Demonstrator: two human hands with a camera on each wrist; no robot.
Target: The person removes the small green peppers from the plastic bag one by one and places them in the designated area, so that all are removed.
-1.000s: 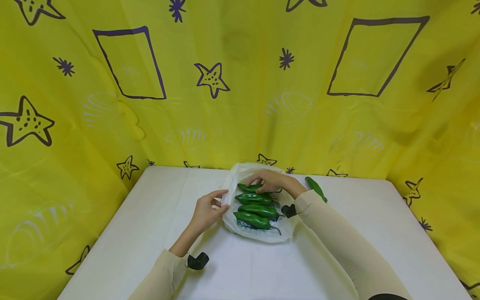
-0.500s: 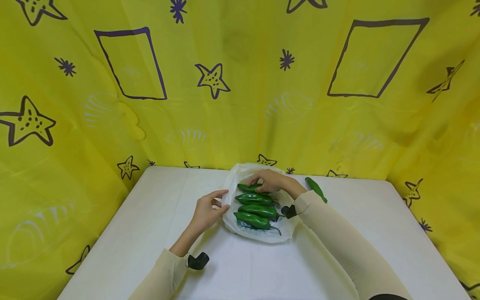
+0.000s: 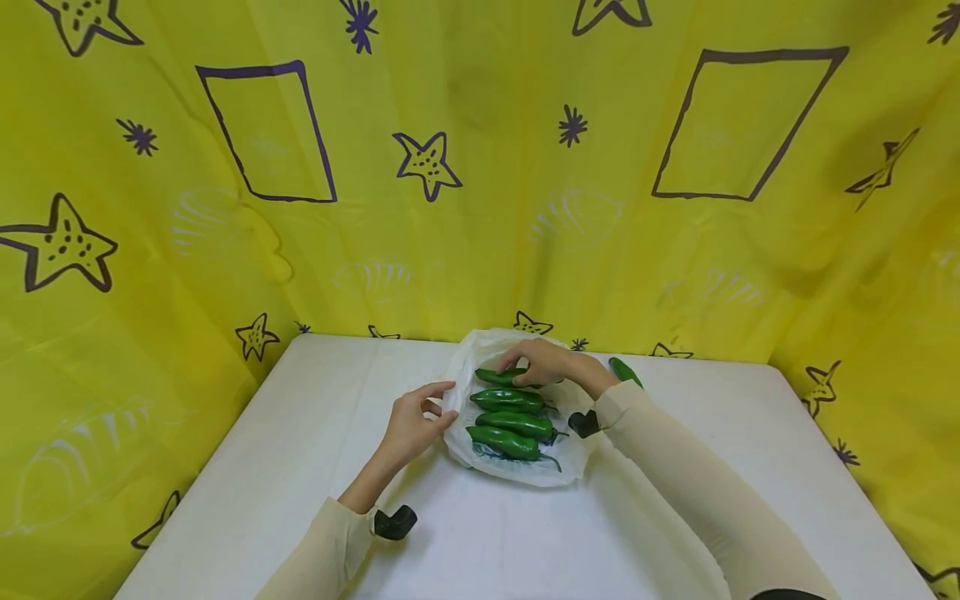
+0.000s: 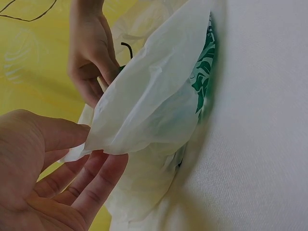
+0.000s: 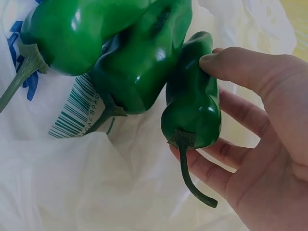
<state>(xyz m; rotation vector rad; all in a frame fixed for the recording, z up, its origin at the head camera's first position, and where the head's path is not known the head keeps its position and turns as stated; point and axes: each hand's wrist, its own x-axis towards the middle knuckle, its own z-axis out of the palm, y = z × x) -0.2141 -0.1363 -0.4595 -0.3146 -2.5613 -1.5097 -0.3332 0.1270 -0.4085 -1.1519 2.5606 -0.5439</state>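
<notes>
My left hand pinches the left edge of a white plastic bag between thumb and fingers; the left wrist view shows the thin film drawn up at the fingertips. On the spread bag several green peppers lie side by side, stems to the right. My right hand grips the farthest pepper, thumb on one side and fingers curled beneath it in the right wrist view. That pepper's stem hangs free and its neighbour lies close beside it.
Another green pepper lies off the bag at the back right, partly behind the right sleeve. The white table meets a yellow curtain at the back and sides. Barcode printing shows on the bag.
Both hands keep almost the same place and hold. The right forearm has shifted slightly, covering more of the pepper off the bag. The head view has tilted a little.
</notes>
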